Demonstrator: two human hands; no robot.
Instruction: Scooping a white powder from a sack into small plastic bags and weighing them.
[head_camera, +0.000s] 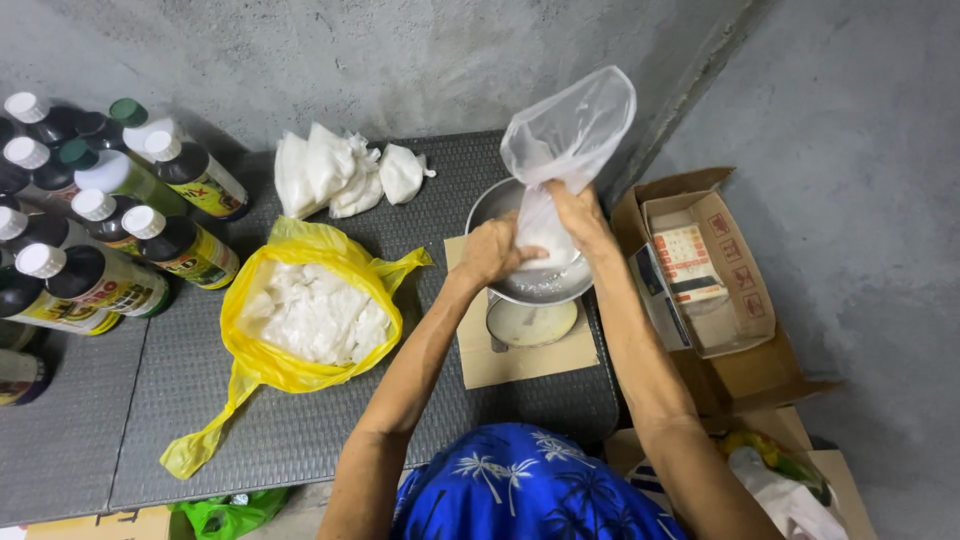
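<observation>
Yellow bag (300, 330) nr hands (535, 240), bottles (110, 230), prob. scale (530, 325)

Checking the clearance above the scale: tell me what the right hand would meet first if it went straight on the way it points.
The right hand points up the picture, toward the wall. It already grips the clear plastic bag; beyond that likely the metal bowl's far rim, then the grey wall, though depth is unclear.

A low grey woven-textured table (300, 430) fills the frame's left and centre. On it: dark white-capped bottles (110, 240) at the left, tied white packets (340, 175) at upper centre, an open yellow bag (300, 370) of white stuff mid-frame, and cardboard (520, 365) under a scale (530, 322) at the right.
</observation>
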